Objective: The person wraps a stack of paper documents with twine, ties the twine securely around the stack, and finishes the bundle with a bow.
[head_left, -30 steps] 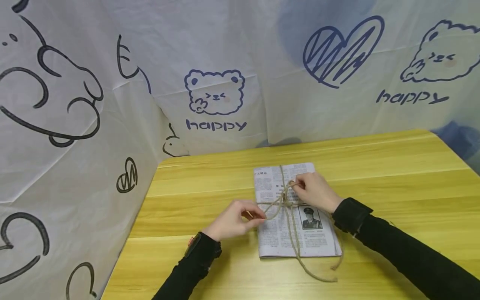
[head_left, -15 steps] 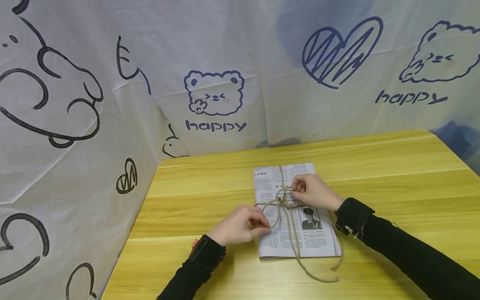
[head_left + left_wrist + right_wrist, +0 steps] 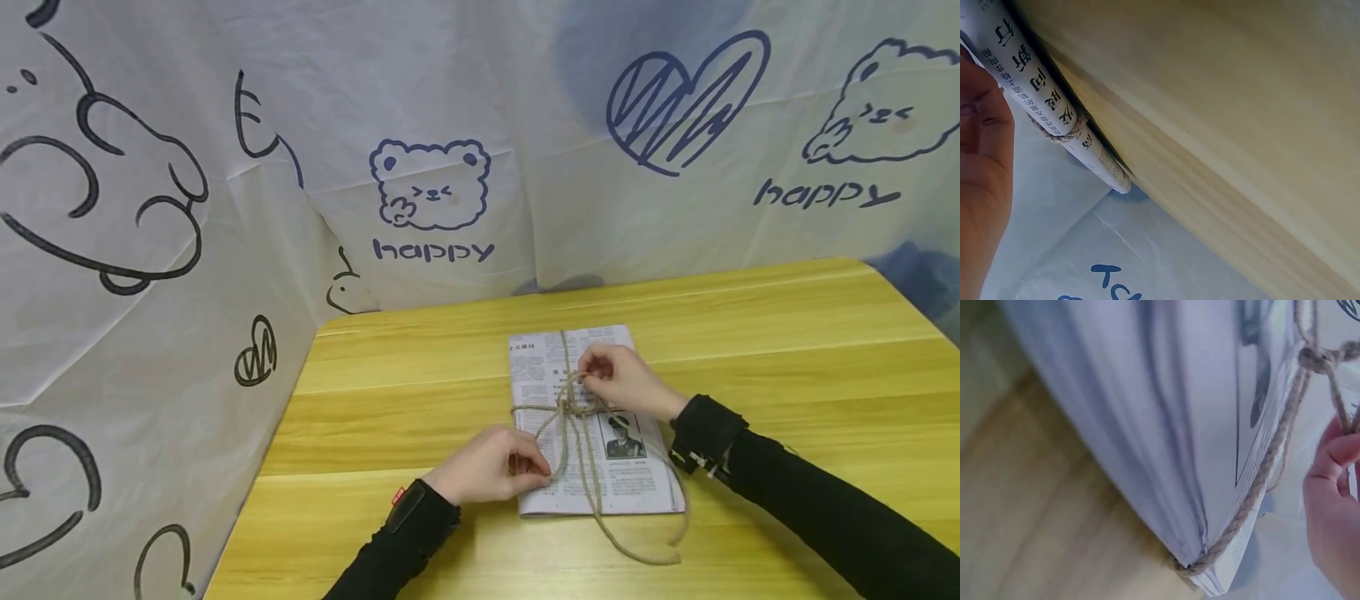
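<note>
A folded newspaper stack (image 3: pixel 547 492) lies on the table, bound crosswise by brown twine (image 3: pixel 592 467) with a knot near its middle. My left hand (image 3: pixel 498 467) pinches a loop of the twine over the stack's lower left edge. Above the knot, my right hand (image 3: pixel 626 379) pinches another loop between thumb and finger. In the right wrist view the knot (image 3: pixel 1316 359) sits close to that hand (image 3: pixel 1335 494), and twine wraps round the stack's edge. The left wrist view shows the stack's folded side (image 3: pixel 1035 75) beside part of my left hand (image 3: pixel 985 162); its fingertips are hidden there.
The yellow wood-grain table (image 3: pixel 390 375) extends on both sides of the stack. Loose twine ends (image 3: pixel 660 558) trail past the stack's near edge onto the table. A pale cloth (image 3: pixel 450 83) with printed bears and hearts hangs behind and to the left.
My left hand has moved down and slightly right, drawing its loop toward the stack's lower part. The right hand has shifted only slightly while keeping its pinch, and the knot looks tighter.
</note>
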Demonstrator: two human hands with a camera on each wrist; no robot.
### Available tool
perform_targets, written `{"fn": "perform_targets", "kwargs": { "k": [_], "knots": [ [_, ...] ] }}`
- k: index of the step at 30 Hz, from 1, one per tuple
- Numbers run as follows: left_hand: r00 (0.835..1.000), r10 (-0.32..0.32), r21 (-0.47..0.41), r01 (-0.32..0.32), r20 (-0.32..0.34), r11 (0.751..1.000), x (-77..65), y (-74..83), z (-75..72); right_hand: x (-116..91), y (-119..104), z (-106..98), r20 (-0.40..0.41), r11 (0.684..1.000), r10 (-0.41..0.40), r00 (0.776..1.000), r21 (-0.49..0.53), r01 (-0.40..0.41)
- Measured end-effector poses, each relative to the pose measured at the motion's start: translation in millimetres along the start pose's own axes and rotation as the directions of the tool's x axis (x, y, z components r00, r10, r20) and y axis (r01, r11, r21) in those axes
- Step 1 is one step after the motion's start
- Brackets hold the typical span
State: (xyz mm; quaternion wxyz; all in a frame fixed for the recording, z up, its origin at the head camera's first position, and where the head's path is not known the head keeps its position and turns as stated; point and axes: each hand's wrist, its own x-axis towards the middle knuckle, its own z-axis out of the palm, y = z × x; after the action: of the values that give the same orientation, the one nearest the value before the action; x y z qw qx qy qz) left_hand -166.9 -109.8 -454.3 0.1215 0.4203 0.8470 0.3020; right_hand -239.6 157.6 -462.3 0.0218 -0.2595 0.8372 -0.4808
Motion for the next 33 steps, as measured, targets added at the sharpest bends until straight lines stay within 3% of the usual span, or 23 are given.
{"fn": "perform_targets", "kwargs": {
  "k": [4,7,10,13,17,21,27,33],
  "knots": [
    [1.0,-0.006,-0.013,0.006,0.006,1.0,-0.3,0.0,-1.9,-0.4,3.0,-1.6,0.05,0.996,0.037,0.998,0.084,-0.041],
    [1.0,-0.006,-0.011,0.006,-0.003,1.0,-0.1,-0.1,-2.9,-1.1,4.1,-1.1,0.042,0.995,0.041,0.998,0.087,-0.044],
    [1.0,0.003,0.004,-0.003,-0.003,1.0,0.4,0.0,-2.2,-2.8,2.3,1.0,0.005,0.999,0.022,1.0,0.03,-0.023],
    [1.0,0.015,0.012,-0.015,0.013,1.0,0.5,0.1,-0.1,-5.2,-1.1,3.8,-0.048,0.996,-0.017,0.999,-0.092,0.013],
    [0.999,0.026,0.009,-0.027,0.022,1.0,1.0,1.2,2.0,-5.4,-5.7,6.7,-0.123,0.965,-0.062,0.99,-0.259,0.028],
    [0.999,0.031,0.021,-0.032,0.029,0.999,2.4,2.9,3.1,-2.6,-7.1,9.4,-0.175,0.933,-0.099,0.98,-0.359,0.03],
    [0.999,0.029,0.001,-0.029,0.022,1.0,4.6,3.7,1.2,-1.7,-5.8,12.2,-0.184,0.915,-0.167,0.969,-0.395,0.083],
    [0.997,0.038,-0.062,-0.042,-0.071,0.997,5.1,2.7,-9.7,-3.4,-6.4,12.3,-0.164,0.918,-0.201,0.966,-0.376,0.127]
  ]
}}
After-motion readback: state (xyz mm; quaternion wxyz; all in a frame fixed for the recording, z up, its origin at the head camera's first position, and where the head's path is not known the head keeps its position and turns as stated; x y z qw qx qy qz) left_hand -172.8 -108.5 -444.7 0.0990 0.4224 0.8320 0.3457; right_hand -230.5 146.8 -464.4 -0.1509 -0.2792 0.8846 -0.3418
